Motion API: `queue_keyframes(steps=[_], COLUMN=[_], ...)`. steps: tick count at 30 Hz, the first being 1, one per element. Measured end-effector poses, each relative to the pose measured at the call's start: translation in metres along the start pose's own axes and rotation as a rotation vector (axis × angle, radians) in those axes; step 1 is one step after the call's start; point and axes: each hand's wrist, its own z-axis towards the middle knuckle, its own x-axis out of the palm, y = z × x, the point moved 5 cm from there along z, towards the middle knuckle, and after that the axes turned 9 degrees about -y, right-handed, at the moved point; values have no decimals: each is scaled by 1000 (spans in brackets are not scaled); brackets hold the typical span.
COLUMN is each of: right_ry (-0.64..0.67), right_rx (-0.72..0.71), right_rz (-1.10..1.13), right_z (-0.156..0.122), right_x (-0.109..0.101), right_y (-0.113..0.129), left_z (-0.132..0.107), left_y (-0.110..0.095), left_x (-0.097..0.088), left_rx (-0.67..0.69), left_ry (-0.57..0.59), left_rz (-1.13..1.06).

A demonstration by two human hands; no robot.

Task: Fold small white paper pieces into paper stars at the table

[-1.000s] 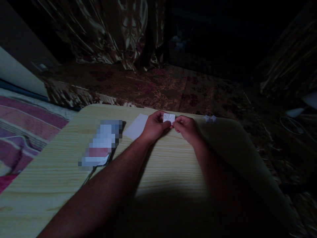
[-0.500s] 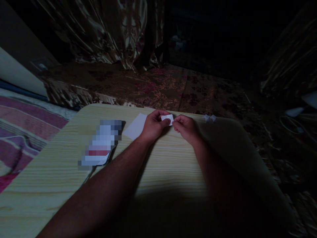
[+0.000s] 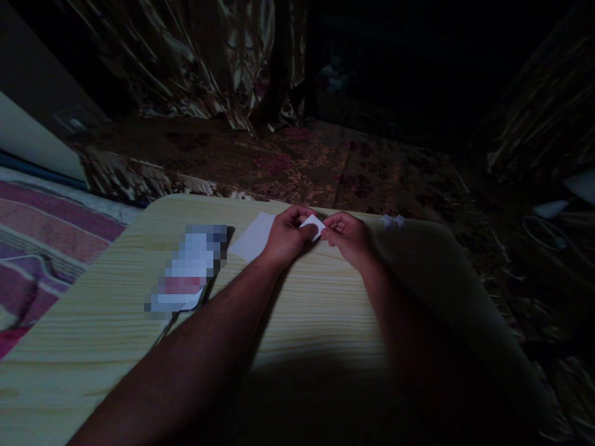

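Two bare hands meet over the far side of a pale wood-grain worktop [image 3: 307, 322] in a dimly lit room, a small piece of folded white paper [image 3: 315, 221] between them. The left hand [image 3: 287, 236] has a firm grip on the paper, its thumb laid flat across the face and its fingers behind. The right hand [image 3: 346, 236] brings thumb and forefinger together at the paper's right-hand corner, its grip a light pinch, the other fingers curled. The paper is turned on the slant, one corner pointing up and away from the person.

Just beside the left hand, and partly hidden by it, a larger white sheet [image 3: 255, 237] lies flat on the worktop. Farther left, near the left forearm, rests a phone [image 3: 188, 266], its face blurred into coloured blocks and a cord running from its near end. Beyond the right hand, close to the far edge, sit two small white paper shapes [image 3: 393, 222], side by side; their exact form is too small to make out.

Past the worktop, a shiny curtain [image 3: 251, 62] hangs in folds above a dark flowered cloth [image 3: 288, 161]. Striped bedding [image 3: 41, 229] in pink and purple shows at left; a white cable [image 3: 542, 238] loops at far right.
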Motion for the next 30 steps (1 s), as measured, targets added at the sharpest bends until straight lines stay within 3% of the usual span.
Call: queue_keyframes(steps=[16, 30], right_ry=[57, 178], right_rx=[-31, 1], right_rz=[62, 62], right_z=[-1, -2], right_x=[0, -3], right_y=[2, 4], left_z=[-1, -2], left_y=[-1, -2], left_x=[2, 2], left_rx=[-127, -98], left_ry=[63, 103], left_rz=[-58, -16])
